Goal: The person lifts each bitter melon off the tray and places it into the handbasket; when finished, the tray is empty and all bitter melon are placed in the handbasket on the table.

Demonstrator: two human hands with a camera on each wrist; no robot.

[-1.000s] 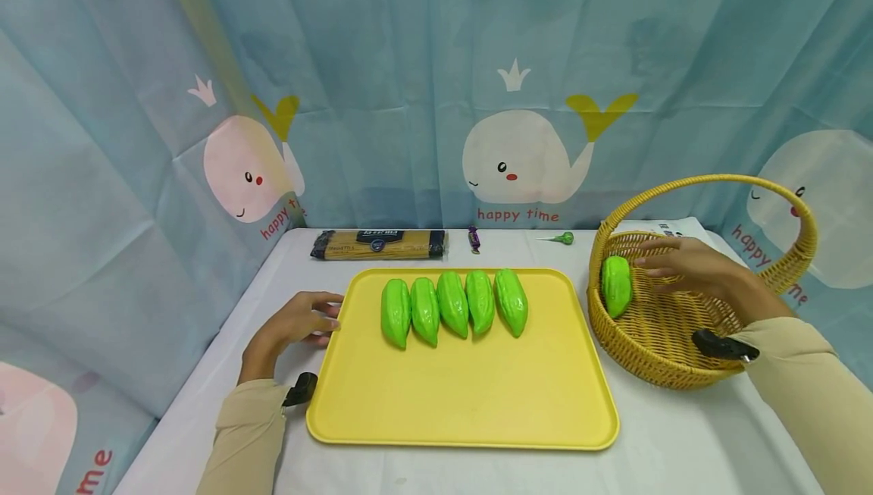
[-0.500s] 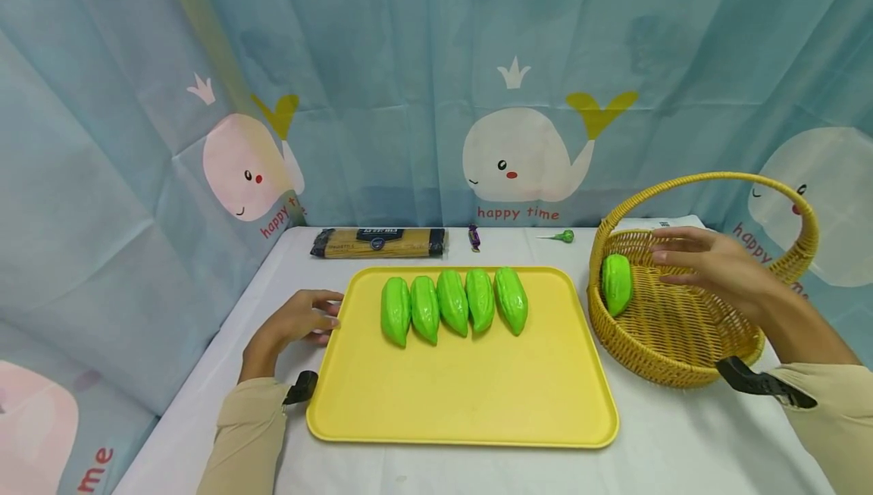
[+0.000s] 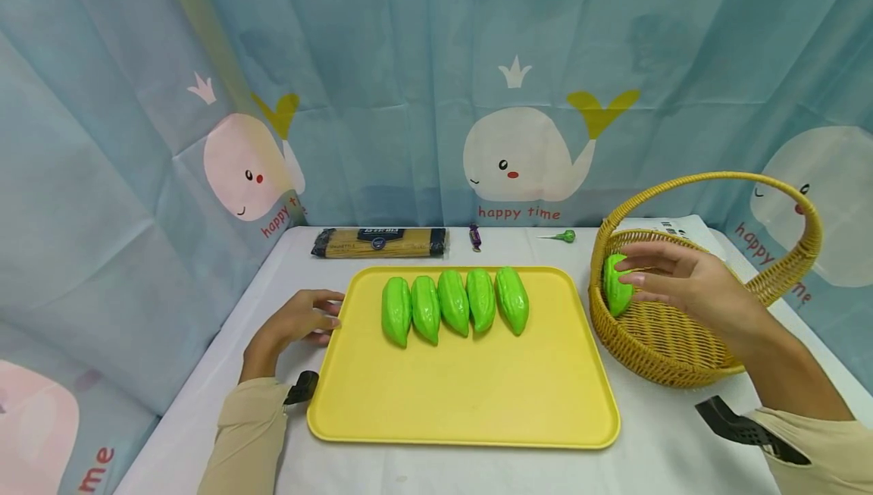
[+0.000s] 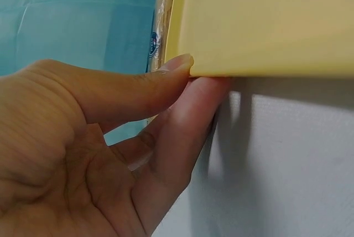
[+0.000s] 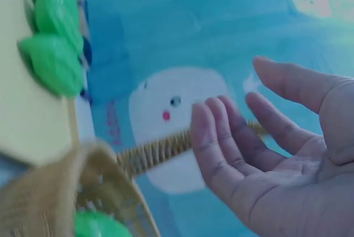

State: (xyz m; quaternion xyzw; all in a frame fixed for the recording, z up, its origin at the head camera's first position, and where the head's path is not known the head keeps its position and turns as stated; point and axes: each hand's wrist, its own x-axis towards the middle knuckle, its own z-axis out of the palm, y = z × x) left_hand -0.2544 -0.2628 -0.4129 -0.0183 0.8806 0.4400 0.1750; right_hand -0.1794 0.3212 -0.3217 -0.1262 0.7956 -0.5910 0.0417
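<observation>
My left hand (image 3: pixel 300 317) pinches the left rim of the yellow tray (image 3: pixel 464 404). In the left wrist view the thumb lies on the tray's edge and a finger is under it. Several glossy green ribbed star fruits (image 3: pixel 453 302) lie in a row along the tray's far half, tips toward me. Another star fruit (image 3: pixel 616 294) sits inside the wicker basket (image 3: pixel 627 355) against its left wall, partly covered by my fingers in the head view. Over the basket my right hand (image 3: pixel 696 283) is held with loosely bent fingers, nothing between them; the right wrist view shows the palm (image 5: pixel 287 192) bare.
The basket's tall handle (image 3: pixel 716 175) arches above the right hand. Behind the tray lie a spaghetti pack (image 3: pixel 382 243), a purple-wrapped candy (image 3: pixel 474 237) and a small green-handled pointed tool (image 3: pixel 564 236). A white printed packet (image 3: pixel 682 227) is behind the basket. Curtains (image 3: pixel 409 63) close off the back.
My right hand first drew back to the right over the basket, then moved left again toward the star fruit inside. My left hand and the tray have stayed in place.
</observation>
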